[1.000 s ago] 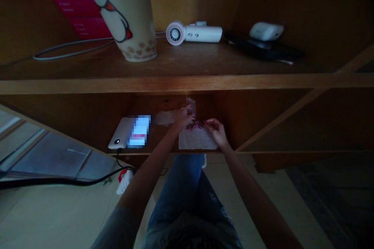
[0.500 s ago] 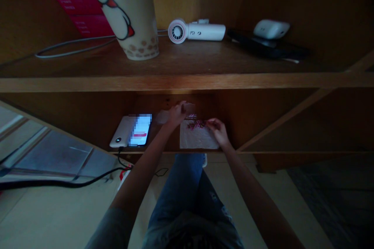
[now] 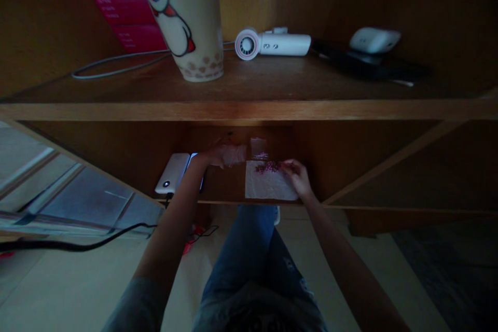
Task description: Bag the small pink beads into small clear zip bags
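My right hand (image 3: 294,172) is closed in a pinch at the right end of a small pink-purple cluster (image 3: 266,167), which looks like a sprig of tiny flowers or beads. The cluster lies over the top edge of a white sheet (image 3: 268,187), thin and slightly creased. Just behind it rests a small clear bag (image 3: 259,146) with pinkish bits near its lower edge. My left hand (image 3: 213,156), dim and partly blurred, reaches to the left with fingers apart. It is beside a pale translucent wrapper (image 3: 235,154); whether the fingertips touch it is unclear.
A white power bank (image 3: 173,174) and a phone (image 3: 201,184), mostly behind my left forearm, lie at the left of the lower shelf. On the upper shelf (image 3: 249,110) stand a milk tea cup (image 3: 202,21), a white handheld fan (image 3: 284,44) and a white device (image 3: 374,40).
My left hand has let go of the small clear bag, left it behind the sheet, and moved left to the pale wrapper. My right hand keeps its pinch at the cluster.
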Available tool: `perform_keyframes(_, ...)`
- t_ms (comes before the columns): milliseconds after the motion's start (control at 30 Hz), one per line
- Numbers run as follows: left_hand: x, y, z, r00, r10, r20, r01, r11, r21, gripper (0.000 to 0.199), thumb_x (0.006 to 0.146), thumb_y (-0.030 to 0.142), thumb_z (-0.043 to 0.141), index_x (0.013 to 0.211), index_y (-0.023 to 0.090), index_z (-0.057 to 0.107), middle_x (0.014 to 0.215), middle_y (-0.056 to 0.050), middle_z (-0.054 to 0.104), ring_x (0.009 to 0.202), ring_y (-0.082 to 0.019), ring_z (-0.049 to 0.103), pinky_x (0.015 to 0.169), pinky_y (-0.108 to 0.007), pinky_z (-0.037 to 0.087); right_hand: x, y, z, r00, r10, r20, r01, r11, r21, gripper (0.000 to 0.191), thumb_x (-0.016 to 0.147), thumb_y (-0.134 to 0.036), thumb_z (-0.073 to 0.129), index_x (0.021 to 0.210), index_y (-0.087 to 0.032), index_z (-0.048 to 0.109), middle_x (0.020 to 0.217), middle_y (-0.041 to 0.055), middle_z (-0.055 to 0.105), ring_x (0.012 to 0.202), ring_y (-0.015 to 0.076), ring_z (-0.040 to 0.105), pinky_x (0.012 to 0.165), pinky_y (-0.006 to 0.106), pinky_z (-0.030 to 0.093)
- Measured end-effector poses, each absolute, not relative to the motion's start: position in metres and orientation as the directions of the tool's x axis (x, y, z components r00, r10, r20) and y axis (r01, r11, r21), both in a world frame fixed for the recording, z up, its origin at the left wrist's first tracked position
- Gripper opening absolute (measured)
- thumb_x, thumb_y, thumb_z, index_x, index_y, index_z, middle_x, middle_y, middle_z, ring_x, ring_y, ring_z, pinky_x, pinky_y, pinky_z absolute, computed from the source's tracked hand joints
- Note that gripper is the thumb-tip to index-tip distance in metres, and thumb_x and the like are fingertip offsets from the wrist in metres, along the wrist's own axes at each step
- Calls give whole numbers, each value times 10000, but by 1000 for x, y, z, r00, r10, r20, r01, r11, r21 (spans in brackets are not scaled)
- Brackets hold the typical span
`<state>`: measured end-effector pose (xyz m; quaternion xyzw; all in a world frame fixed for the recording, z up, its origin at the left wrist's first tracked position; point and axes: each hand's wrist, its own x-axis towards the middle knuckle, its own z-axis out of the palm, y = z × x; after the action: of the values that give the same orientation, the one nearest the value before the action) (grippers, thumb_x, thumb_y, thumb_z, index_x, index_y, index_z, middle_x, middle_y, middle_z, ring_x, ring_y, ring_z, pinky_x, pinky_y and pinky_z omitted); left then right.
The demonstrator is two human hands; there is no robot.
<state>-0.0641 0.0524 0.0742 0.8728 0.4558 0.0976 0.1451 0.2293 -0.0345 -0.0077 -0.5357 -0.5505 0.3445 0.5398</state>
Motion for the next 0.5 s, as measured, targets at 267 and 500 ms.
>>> perform_keyframes(267,-55,52,72,585,806,-89,801,-557,220,747,468,244,777,1173,280,532,1326,-50,458,1259,-297,327,1035,-436,222,229,-36,-6,156,962,226,213,191,-958,217,731,-411,574,714,-194,583,671,19,605,620,156,530,565,275,409)
perform_keyframes(500,-52,39,99,634,773,33,737,-617,275,609,532,414,755,1094,264,575,1224,-44,537,1230,-284,365,1027,-412,237,229,-36,-6,159,964,215,199,182,-963,195,736,-383,579,710,-190,581,664,11,593,610,148,525,574,274,411)
